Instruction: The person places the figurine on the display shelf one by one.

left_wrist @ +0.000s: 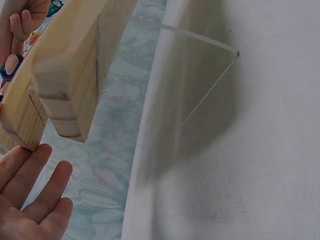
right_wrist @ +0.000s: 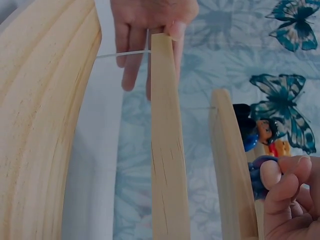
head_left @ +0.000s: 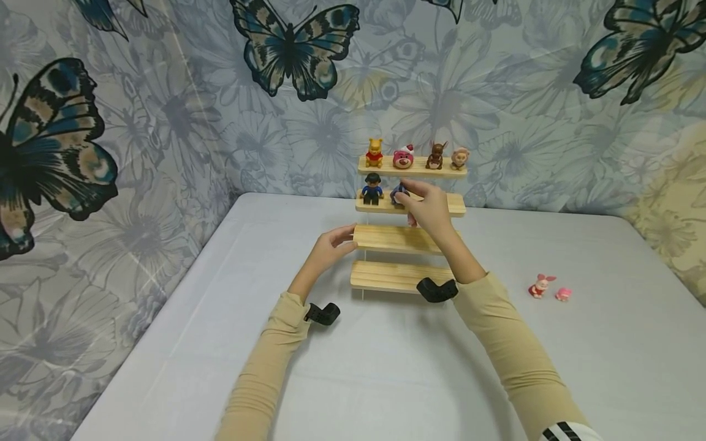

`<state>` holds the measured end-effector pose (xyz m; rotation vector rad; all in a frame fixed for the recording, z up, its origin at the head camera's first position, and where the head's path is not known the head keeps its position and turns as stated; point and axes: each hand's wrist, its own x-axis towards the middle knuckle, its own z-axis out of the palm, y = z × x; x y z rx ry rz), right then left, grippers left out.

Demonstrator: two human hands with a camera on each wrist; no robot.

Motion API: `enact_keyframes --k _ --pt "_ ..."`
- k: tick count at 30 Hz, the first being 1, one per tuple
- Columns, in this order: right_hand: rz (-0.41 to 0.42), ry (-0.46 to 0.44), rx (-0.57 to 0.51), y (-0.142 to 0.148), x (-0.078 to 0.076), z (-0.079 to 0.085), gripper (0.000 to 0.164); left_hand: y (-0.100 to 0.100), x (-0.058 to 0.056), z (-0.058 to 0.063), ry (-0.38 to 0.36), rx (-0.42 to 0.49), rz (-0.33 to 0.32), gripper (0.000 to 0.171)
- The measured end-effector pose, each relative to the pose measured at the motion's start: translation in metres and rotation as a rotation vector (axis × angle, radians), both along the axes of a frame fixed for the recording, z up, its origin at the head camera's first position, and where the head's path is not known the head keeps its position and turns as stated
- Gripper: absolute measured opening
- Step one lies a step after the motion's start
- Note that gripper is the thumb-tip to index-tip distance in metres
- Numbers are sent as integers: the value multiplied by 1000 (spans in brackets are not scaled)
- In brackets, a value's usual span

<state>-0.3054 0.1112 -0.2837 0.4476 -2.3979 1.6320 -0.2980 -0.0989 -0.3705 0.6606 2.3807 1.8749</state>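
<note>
My right hand pinches a small blue figurine with a pale muzzle at the second tier of a wooden step shelf. The fingers partly cover it in the head view. Left of it on that tier stands a figurine with black hair and a blue top. My left hand holds the left end of the third board, thumb above and fairly straight fingers below, as the right wrist view shows. Fingertips touch that board's end in the left wrist view.
Along the top tier stand a yellow bear, a pink bear, a brown figurine and a pale round-headed one. Right of the shelf, a pink-eared figurine and a small pink one are on the white table.
</note>
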Motion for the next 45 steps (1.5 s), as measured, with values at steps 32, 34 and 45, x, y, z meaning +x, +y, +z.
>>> enact_keyframes --k 32,34,45 --pt "-29 -27 1 51 3 -33 48 1 0 0 22 3 -2 45" --pt "-49 -22 10 56 -1 -40 50 1 0 1 28 5 -8 45" --pt "-49 -36 -19 72 4 -49 49 0 -1 -3 24 19 -8 46"
